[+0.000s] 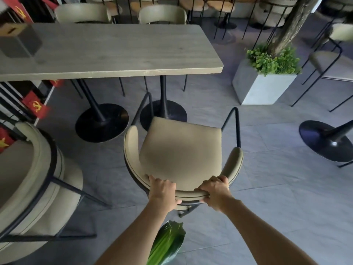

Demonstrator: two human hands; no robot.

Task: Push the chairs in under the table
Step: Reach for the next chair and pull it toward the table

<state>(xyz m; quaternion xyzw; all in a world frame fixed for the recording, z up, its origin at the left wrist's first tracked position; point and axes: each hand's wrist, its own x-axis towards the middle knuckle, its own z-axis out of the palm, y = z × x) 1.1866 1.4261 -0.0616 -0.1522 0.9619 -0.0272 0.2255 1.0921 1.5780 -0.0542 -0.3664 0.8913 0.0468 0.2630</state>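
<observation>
Chair (181, 152) stands on floor just short of bench (114, 52), seat not under it. I see left hand (162, 192) and right hand (214, 192), fingers wrapped on curved backrest.

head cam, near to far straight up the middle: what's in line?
Green leaf bundle → left hand and right hand, both gripping the backrest → chair seat → round black table base → table top → pale chair back on the far side.
</observation>
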